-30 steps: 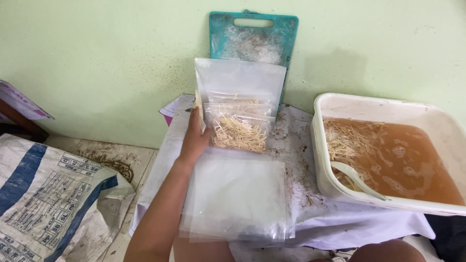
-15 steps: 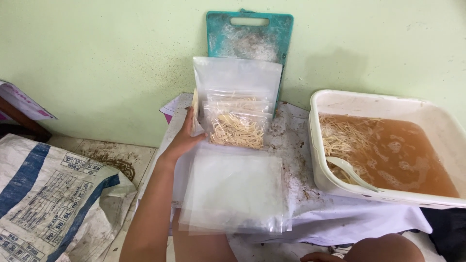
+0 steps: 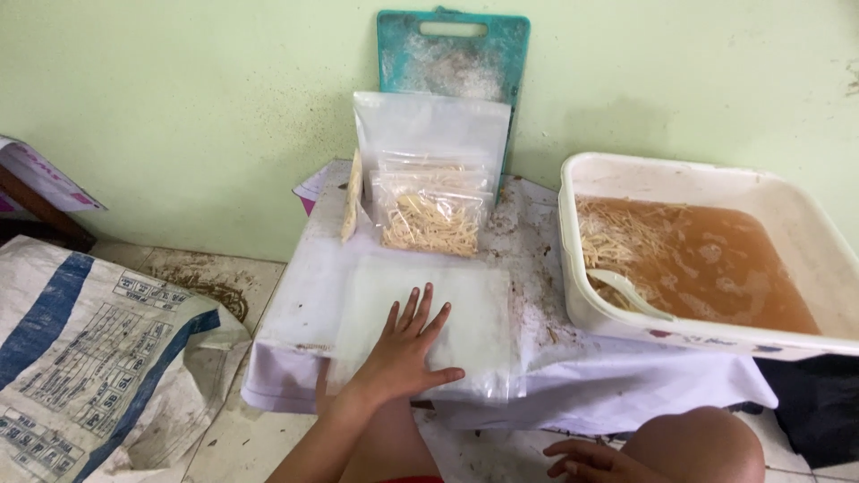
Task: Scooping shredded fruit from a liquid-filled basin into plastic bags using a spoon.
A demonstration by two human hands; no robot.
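Far left of frame, a woven sack (image 3: 85, 358) is lying crumpled on the tiled floor, blue stripe showing, w/ a bit of printed paper (image 3: 40, 174) sitting at the upper left edge. Moving to centre, the left hand (image 3: 403, 349) is lying flat, fingers spread wide, palm down on a stack of clear bags (image 3: 429, 326); it's holding nothing, just pressing. The stack is sitting lower centre on a low table (image 3: 295, 295) covered w/ white sheet, near the front edge. Its long axis is running roughly left-right across the frame, flat faces up; can't tell which end is the open mouth. To do this well, I'd judge the palm should be keeping the stack pinned while fingertips are sliding only the top bag off, since thin plastic tends to be clinging in layers. Just behind, upper centre, filled bags (image 3: 429, 192) of pale shredded strips are standing upright, leaning on a teal board (image 3: 452, 54) propped vs. the green wall, mouths pointing up. A thin strip-filled pack (image 3: 351, 197) is standing edge-on beside them. Right of centre, a white tub (image 3: 707, 179) is holding brown liquid w/ more strips soaking and a pale spoon (image 3: 626, 291) leaning in. Bottom right, the right hand (image 3: 591, 461) is resting by the knee, fingers loosely curled, empty as far as is showing.
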